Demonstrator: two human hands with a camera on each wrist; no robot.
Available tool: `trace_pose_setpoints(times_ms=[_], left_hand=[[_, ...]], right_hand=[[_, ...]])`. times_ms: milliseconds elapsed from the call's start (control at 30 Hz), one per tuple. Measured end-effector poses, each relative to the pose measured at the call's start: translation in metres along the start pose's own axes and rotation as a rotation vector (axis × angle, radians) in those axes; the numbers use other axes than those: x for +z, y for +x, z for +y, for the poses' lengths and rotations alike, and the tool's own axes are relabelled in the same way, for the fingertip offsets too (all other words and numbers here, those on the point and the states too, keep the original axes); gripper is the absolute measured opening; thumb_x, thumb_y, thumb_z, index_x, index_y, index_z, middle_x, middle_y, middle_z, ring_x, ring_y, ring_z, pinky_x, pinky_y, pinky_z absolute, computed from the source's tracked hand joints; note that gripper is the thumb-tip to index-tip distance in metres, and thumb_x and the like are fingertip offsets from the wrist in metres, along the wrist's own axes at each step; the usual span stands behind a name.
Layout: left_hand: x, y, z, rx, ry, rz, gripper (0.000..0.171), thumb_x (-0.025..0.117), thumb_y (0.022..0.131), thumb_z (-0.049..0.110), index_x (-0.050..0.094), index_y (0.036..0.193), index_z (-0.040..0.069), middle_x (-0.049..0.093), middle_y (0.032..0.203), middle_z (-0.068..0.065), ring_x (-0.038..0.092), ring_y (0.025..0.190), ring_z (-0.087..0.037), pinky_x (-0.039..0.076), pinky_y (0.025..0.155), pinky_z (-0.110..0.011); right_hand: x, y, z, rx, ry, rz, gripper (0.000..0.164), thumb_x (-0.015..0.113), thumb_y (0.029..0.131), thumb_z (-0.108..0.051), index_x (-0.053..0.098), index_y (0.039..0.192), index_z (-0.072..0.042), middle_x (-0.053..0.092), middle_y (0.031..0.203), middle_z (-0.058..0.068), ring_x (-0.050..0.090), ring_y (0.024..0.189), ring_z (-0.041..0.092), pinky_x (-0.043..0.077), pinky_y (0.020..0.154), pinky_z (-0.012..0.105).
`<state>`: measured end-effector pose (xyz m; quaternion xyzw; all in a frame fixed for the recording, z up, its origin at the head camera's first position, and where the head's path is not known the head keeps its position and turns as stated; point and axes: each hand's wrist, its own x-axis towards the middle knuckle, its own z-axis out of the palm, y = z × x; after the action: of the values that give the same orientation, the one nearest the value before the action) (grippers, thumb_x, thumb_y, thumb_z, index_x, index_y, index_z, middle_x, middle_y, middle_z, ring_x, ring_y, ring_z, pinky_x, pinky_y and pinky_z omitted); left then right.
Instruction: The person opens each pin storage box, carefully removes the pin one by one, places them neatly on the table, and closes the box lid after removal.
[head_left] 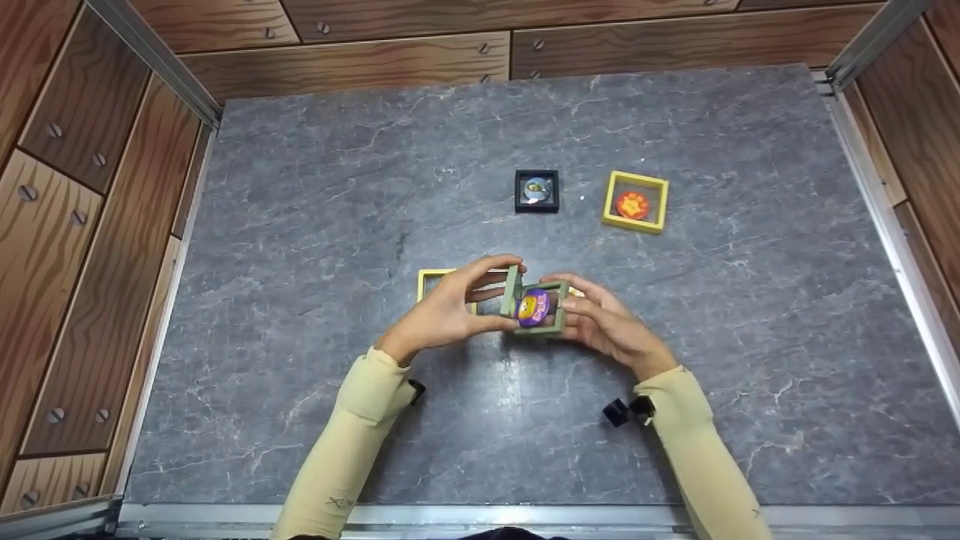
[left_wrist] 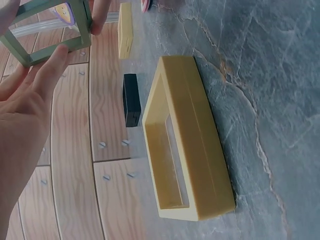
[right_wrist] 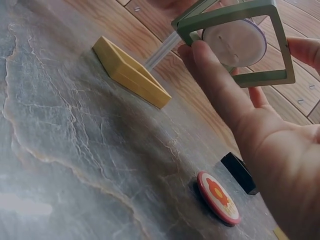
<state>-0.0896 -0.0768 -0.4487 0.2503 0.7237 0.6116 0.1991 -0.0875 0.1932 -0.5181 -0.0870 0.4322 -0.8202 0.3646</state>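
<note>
Both hands hold a small green display frame (head_left: 510, 290) above the table, its two halves swung apart like a book. My left hand (head_left: 450, 306) grips the left half between fingertips and thumb. The other half is pinched by my right hand (head_left: 609, 327) at its right side. A round purple badge (head_left: 533, 308) with a yellow figure sits in the frame; its pale back (right_wrist: 236, 44) shows through the right half in the right wrist view. Under my left hand lies a pale yellow frame (left_wrist: 199, 140), partly covered in the head view.
Farther back lie a black frame (head_left: 537, 209) with a round badge and a yellow frame (head_left: 663, 206) with a red badge (head_left: 632, 205). A loose red-rimmed flower badge (right_wrist: 218, 198) lies below my right hand. Wood-patterned walls (head_left: 397, 67) border the grey marbled table (head_left: 322, 187).
</note>
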Motion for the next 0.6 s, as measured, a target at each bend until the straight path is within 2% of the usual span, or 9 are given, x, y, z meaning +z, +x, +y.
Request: trace_pose_setpoints(times_ms=[267, 433, 600], left_hand=[[-0.0037, -0.004, -0.0007, -0.05, -0.031, 0.012, 0.076, 0.081, 0.079, 0.01, 0.044, 0.144, 0.023, 0.048, 0.148, -0.004, 0.051, 0.135, -0.028, 0.046, 0.11, -0.028], [-0.0048, -0.0062, 0.0003, -0.03, -0.078, 0.0, 0.076, 0.078, 0.081, 0.008, 0.041, 0.147, 0.02, 0.043, 0.151, -0.009, 0.049, 0.137, -0.028, 0.047, 0.11, -0.032], [-0.0063, -0.0065, -0.0027, -0.008, -0.139, -0.001, 0.077, 0.077, 0.082, 0.007, 0.039, 0.149, 0.016, 0.041, 0.152, -0.009, 0.049, 0.137, -0.029, 0.048, 0.109, -0.044]], right_hand=[[-0.0011, -0.0019, 0.0008, -0.014, 0.024, -0.024, 0.048, 0.045, 0.101, -0.007, 0.032, 0.148, -0.006, 0.052, 0.138, 0.017, 0.064, 0.115, 0.032, 0.051, 0.104, 0.047], [0.0011, -0.0042, 0.0007, -0.032, 0.042, -0.018, 0.049, 0.043, 0.101, -0.006, 0.031, 0.148, -0.006, 0.051, 0.138, 0.016, 0.063, 0.117, 0.032, 0.053, 0.102, 0.043], [0.004, -0.0048, 0.0008, -0.052, 0.079, -0.022, 0.05, 0.042, 0.101, -0.004, 0.029, 0.149, -0.006, 0.051, 0.138, 0.015, 0.061, 0.119, 0.03, 0.053, 0.102, 0.041]])
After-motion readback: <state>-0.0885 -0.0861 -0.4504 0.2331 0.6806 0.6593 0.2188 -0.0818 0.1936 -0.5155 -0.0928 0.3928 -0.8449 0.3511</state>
